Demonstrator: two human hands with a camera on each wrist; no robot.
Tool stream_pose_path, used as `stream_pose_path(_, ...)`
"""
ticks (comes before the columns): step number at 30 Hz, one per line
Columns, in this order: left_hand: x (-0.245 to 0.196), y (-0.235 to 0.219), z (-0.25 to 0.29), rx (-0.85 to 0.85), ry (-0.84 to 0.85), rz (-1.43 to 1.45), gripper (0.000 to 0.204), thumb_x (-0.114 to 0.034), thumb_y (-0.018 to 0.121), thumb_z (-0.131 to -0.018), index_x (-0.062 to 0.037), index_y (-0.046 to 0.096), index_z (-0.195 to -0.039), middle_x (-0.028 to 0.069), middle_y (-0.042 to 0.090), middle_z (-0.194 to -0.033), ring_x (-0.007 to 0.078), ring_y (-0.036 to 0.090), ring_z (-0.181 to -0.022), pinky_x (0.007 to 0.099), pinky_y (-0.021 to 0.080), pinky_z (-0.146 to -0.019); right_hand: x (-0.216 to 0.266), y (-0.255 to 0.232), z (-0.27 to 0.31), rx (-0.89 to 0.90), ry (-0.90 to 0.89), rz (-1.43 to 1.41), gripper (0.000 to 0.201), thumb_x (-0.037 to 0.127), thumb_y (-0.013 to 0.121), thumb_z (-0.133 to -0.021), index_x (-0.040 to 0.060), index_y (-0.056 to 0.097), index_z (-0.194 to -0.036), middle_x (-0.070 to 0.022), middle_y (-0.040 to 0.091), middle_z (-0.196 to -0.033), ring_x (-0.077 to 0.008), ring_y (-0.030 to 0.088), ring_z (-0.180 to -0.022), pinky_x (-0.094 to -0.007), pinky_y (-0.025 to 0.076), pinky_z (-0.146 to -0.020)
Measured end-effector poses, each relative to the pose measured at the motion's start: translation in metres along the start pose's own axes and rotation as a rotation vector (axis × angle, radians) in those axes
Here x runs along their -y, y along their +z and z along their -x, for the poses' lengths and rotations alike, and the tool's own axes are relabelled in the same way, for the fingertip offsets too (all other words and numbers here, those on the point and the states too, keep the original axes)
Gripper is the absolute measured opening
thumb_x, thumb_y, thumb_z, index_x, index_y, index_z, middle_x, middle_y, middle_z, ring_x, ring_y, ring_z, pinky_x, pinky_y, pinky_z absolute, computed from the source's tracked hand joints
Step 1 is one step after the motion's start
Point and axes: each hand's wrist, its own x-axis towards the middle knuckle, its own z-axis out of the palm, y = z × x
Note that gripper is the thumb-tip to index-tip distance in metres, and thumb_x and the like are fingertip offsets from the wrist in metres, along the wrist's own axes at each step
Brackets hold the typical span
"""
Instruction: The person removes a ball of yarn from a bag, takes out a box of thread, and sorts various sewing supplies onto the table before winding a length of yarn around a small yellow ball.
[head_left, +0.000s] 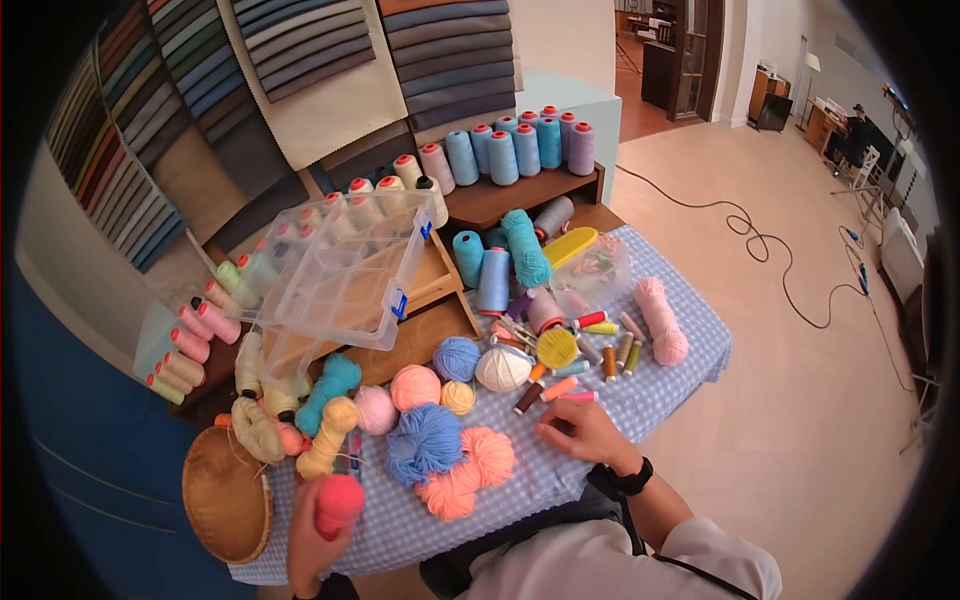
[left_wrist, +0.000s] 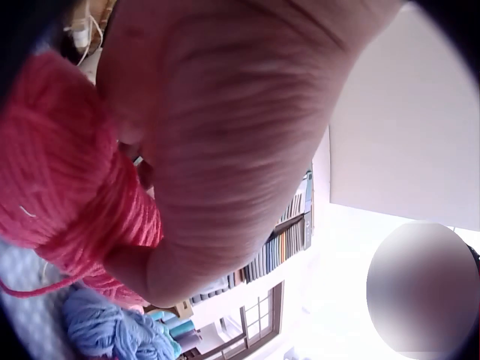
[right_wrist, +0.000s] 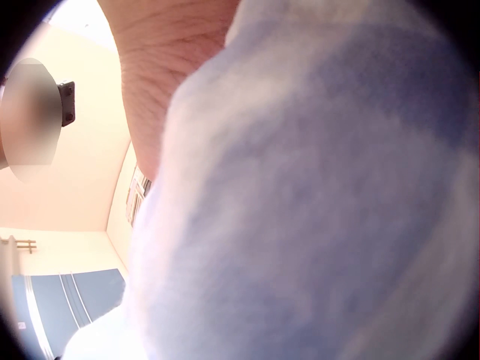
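Observation:
My left hand point(head_left: 304, 535) grips a coral-red skein of yarn point(head_left: 340, 502) low over the front left of the table. In the left wrist view the thumb wraps the skein's narrow middle, and a loose strand trails from it. Just beyond lie a pale yellow skein point(head_left: 328, 438), a loose blue bundle of yarn point(head_left: 424, 444) and a peach bundle point(head_left: 487, 458). My right hand point(head_left: 592, 436) rests at the table's near right, fingers loosely bent and holding nothing. Small thread spools point(head_left: 556, 389) lie just past it. Blue-and-white cloth fills most of the right wrist view.
A round woven basket point(head_left: 226, 500) sits at the left edge. Behind the yarn balls, a clear compartment box point(head_left: 345, 270) leans over a wooden rack point(head_left: 440, 335). Thread cones point(head_left: 502, 157) line the back shelf. A checked cloth point(head_left: 690, 310) covers the table.

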Motion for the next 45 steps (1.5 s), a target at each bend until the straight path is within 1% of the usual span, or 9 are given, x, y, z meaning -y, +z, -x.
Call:
stream_pose_path(3,0.003,0.022,0.003,0.115,0.067,-0.046,0.074,-0.01,0.076,-0.065,0.0015,0.045,-0.132,0.0213,0.051,-0.123,0.038,0.052,-0.115,0.0407,0.041,-0.099,-0.002,0.002,0.0,-0.011,-0.013,-0.019,0.016,0.019,0.069,-0.084,0.0044,0.063,-0.083,-0.0086,0.062,-0.074,-0.0242,0.059,-0.063,-0.0341,0.046,-0.058)
stream_pose_path(8,0.005,0.054,-0.002,0.16,0.051,-0.091,0.072,-0.013,0.076,-0.068,0.003,0.045,-0.131,0.0242,0.05,-0.125,0.0418,0.051,-0.116,0.044,0.041,-0.1,-0.002,0.002,0.0,-0.004,-0.01,-0.002,0.016,0.019,0.069,-0.084,0.0043,0.063,-0.082,-0.0084,0.062,-0.073,-0.0234,0.059,-0.062,-0.034,0.045,-0.057)
stream_pose_path(10,0.004,0.063,-0.003,0.053,0.027,-0.269,0.07,-0.013,0.076,-0.069,0.0033,0.045,-0.13,0.0246,0.051,-0.123,0.0435,0.051,-0.114,0.0461,0.041,-0.099,-0.001,0.001,0.0,0.001,-0.01,0.001,0.016,0.019,0.069,-0.084,0.0043,0.063,-0.082,-0.0083,0.062,-0.073,-0.0232,0.059,-0.062,-0.034,0.045,-0.057)
stream_pose_path(14,-0.007,0.069,-0.002,-0.003,0.0,-0.306,0.068,-0.012,0.076,-0.069,0.0028,0.046,-0.129,0.0241,0.051,-0.12,0.0437,0.051,-0.111,0.0471,0.042,-0.096,0.001,0.001,0.0,0.015,0.037,-0.008,0.016,0.019,0.069,-0.084,0.0045,0.063,-0.083,-0.0083,0.062,-0.073,-0.0234,0.059,-0.063,-0.034,0.045,-0.057)
stream_pose_path(19,0.002,0.079,-0.005,-0.28,-0.006,-0.4,0.064,-0.011,0.075,-0.07,0.0021,0.048,-0.127,0.0211,0.051,-0.12,0.0412,0.05,-0.11,0.0472,0.042,-0.094,0.002,0.002,-0.002,0.005,0.034,0.003,0.017,0.02,0.07,-0.084,0.0045,0.063,-0.084,-0.0082,0.064,-0.075,-0.0235,0.06,-0.064,-0.0338,0.046,-0.058)
stream_pose_path(26,-0.004,0.097,-0.008,-0.449,-0.014,-0.522,0.061,-0.013,0.077,-0.07,0.0006,0.05,-0.124,0.0179,0.052,-0.119,0.0384,0.049,-0.111,0.0479,0.04,-0.096,0.004,0.003,-0.001,0.011,0.093,0.009,0.017,0.02,0.07,-0.085,0.0041,0.066,-0.088,-0.0073,0.064,-0.073,-0.0189,0.059,-0.062,-0.0318,0.046,-0.057)
stream_pose_path(28,-0.002,0.095,-0.007,-0.594,-0.042,-0.568,0.059,-0.014,0.078,-0.07,-0.0004,0.052,-0.122,0.0162,0.053,-0.118,0.0372,0.05,-0.111,0.0481,0.04,-0.094,0.002,0.003,-0.002,0.016,0.087,0.004,0.017,0.02,0.071,-0.085,0.0037,0.066,-0.088,-0.0072,0.063,-0.072,-0.0178,0.059,-0.06,-0.0313,0.046,-0.057)
stream_pose_path(36,-0.009,0.113,-0.003,-0.55,-0.041,-0.656,0.054,-0.019,0.075,-0.075,-0.0018,0.054,-0.122,0.0123,0.056,-0.121,0.0335,0.052,-0.108,0.0457,0.04,-0.091,0.002,0.006,-0.001,-0.001,0.135,0.018,0.016,0.017,0.072,-0.083,0.0021,0.066,-0.083,-0.0078,0.06,-0.066,-0.0152,0.056,-0.056,-0.0287,0.044,-0.053)
stream_pose_path(45,0.004,0.102,-0.017,-0.589,0.078,-0.497,0.039,-0.009,0.073,-0.074,-0.0066,0.061,-0.111,0.0116,0.057,-0.112,0.033,0.053,-0.103,0.047,0.041,-0.088,0.005,0.006,-0.002,-0.009,0.128,0.017,0.013,0.014,0.07,-0.084,0.0013,0.066,-0.085,-0.0062,0.06,-0.067,-0.0123,0.056,-0.056,-0.0268,0.045,-0.053)
